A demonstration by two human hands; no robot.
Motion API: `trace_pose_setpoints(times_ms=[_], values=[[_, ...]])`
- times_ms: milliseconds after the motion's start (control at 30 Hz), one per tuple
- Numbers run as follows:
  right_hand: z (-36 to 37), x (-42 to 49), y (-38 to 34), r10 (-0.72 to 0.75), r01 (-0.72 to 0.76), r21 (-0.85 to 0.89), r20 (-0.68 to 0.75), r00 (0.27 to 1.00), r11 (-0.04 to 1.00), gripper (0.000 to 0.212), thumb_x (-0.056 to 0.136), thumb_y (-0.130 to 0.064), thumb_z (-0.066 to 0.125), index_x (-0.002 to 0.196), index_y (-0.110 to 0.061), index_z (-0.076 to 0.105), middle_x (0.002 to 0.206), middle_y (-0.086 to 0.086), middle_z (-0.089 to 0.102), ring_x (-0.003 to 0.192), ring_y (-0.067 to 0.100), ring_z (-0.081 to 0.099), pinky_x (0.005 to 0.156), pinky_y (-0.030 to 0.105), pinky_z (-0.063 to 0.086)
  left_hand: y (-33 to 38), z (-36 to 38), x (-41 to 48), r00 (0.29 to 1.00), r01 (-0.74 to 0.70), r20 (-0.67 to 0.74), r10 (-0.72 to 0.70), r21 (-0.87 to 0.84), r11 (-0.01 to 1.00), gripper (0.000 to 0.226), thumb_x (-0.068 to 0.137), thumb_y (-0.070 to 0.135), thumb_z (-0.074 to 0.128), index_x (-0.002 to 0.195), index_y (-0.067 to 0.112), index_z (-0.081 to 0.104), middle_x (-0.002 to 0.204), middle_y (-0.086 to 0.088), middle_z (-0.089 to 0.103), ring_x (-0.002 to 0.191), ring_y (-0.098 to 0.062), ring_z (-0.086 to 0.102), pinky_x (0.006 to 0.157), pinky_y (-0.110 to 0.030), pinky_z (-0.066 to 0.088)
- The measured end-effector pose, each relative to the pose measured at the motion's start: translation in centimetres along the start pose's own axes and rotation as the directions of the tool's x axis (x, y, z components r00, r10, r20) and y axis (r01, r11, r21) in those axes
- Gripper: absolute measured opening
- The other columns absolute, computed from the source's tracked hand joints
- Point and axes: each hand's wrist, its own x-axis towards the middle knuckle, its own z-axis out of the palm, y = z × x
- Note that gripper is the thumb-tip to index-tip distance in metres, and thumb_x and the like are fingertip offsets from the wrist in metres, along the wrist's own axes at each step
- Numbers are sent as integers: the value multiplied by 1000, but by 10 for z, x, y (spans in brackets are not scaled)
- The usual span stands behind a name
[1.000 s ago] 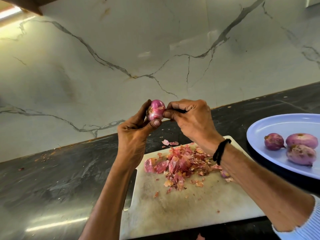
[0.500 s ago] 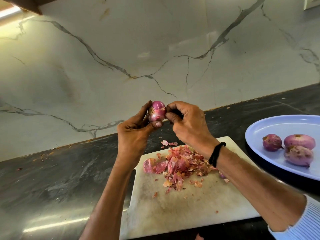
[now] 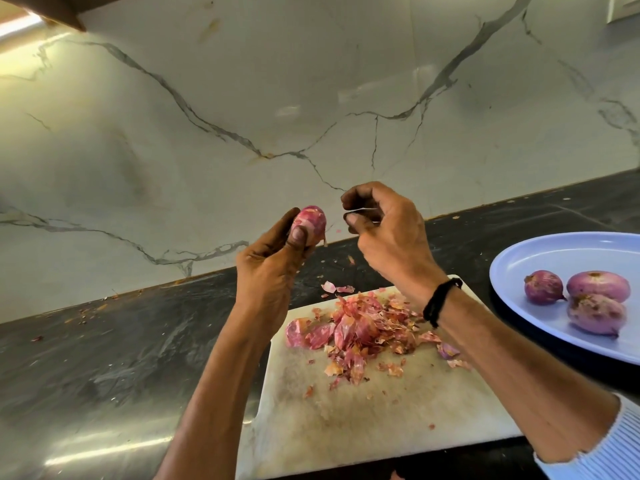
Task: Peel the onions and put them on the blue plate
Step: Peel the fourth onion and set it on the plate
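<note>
Over the cutting board's (image 3: pixel 346 427) far edge, our left hand (image 3: pixel 273 268) gripped a part-skinned onion (image 3: pixel 310 221), our right hand (image 3: pixel 388 237) pinched a pale sliver (image 3: pixel 362 210); remaining skin wanted stripping before the blue plate (image 3: pixel 519 265), right of the board.

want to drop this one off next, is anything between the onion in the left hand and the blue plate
Only the person's own right hand, pinching a sliver of peel just right of the onion that the left hand holds. Past it the way to the blue plate looks open.
</note>
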Motion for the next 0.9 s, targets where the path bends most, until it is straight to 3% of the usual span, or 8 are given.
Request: trace_pose_setpoints(times_ms=[100, 300, 433, 533, 667, 767, 900], values=[[3, 0, -2, -92, 93, -68, 25, 995, 993, 16, 88, -17, 74, 102, -13, 69, 97, -9, 70, 93, 4, 66, 87, 16, 53, 2, 2, -1, 999, 42, 34, -41, -29, 999, 41, 85, 18, 60, 123, 3, 64, 119, -12, 72, 115, -31, 67, 99, -38, 55], [7, 0, 1, -179, 189, -68, 132, 975, 980, 27, 86, -16, 76, 112, -14, 68, 111, -2, 69, 98, 8, 67, 86, 14, 53, 3, 4, -3, 997, 40, 65, -45, 74, 996, 29, 98, 27, 47, 107, 11, 68, 98, -2, 77, 98, -17, 70, 98, -35, 55], [11, -3, 2, -274, 300, -95, 219, 936, 949, 38, 82, -22, 78, 116, -12, 65, 114, -1, 67, 102, 10, 64, 88, 23, 55, 5, 2, -3, 999, 25, 30, -29, 139, 990, 47, 105, 43, 36, 95, 17, 74, 88, -7, 70, 86, -23, 61, 80, -31, 50], [14, -7, -2, -314, 341, -40, 307, 899, 939, 47, 79, -31, 78, 118, -13, 60, 114, 1, 64, 93, 9, 67, 84, 25, 58, 8, 3, -4, 999, 29, 9, -31, 174, 984, 60, 106, 47, 31, 87, 6, 69, 78, -12, 70, 73, -22, 67, 69, -26, 56], [18, -10, -1, -366, 415, -70, 355, 860, 907, 57, 75, -29, 86, 120, -14, 55, 113, 1, 59, 90, 8, 65, 81, 26, 59, 13, 3, -5, 995, 95, -30, -93, 120, 988, 58, 103, 50, 35, 85, 4, 66, 88, -24, 70, 74, -31, 70, 55, -26, 58], [20, -11, 1, -407, 475, -117, 365, 837, 872, 61, 74, -27, 88, 122, -13, 53, 111, 2, 57, 93, 13, 62, 84, 28, 58, 17, 4, -8, 989, 147, -26, -145, 95, 985, 58, 103, 51, 33, 88, 3, 62, 78, -18, 72, 58, -22, 69, 45, -24, 54], [20, -13, 1, -446, 514, -135, 346, 825, 847, 57, 75, -25, 88, 118, -11, 53, 109, 2, 56, 93, 12, 60, 86, 23, 56, 19, 6, -10, 978, 206, -1, -206, 43, 978, 60, 102, 54, 33, 96, 2, 61, 76, -15, 73, 51, -16, 66, 42, -20, 50]])
